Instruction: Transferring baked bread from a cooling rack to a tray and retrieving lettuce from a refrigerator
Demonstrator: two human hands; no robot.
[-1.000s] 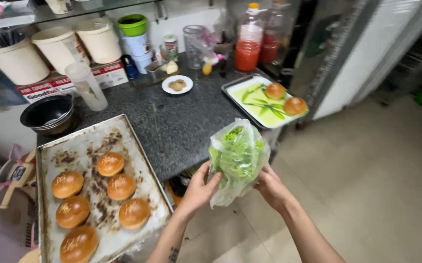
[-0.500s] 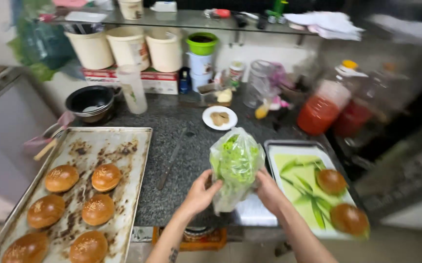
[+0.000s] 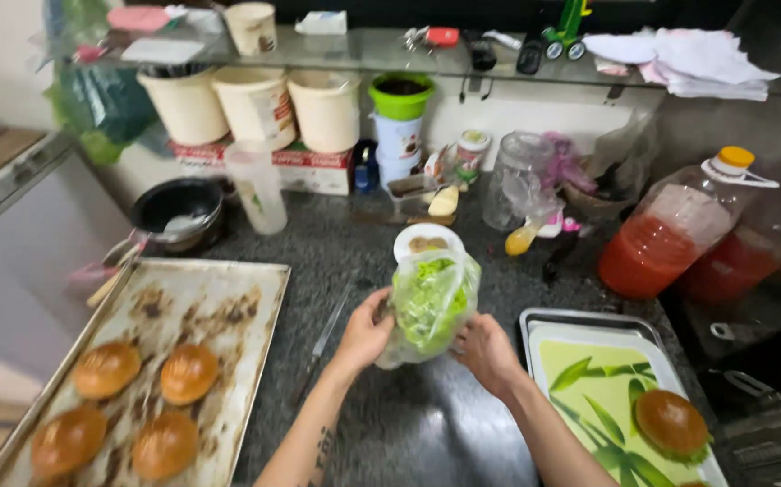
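Bag of lettuce (image 3: 430,307) sits mid-table (image 3: 427,424), left hand (image 3: 365,332) on its left side, right hand (image 3: 488,350) on its right. Baking tray (image 3: 228,307) lies left of the hands, four buns (image 3: 129,406) on its near half. Patterned tray (image 3: 589,370) lies right, one bun (image 3: 672,420) on it. Small plate (image 3: 427,241) just behind the bag. Jug (image 3: 679,230) far right; tubs (image 3: 255,108) along the back wall under the shelf (image 3: 363,50).

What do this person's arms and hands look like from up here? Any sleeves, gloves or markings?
Both forearms are bare, with no sleeves in view, and neither the left hand nor the right hand wears a glove. No watch or ring shows. The left forearm carries a small dark tattoo near the bottom edge of the picture; its design is too small to make out.
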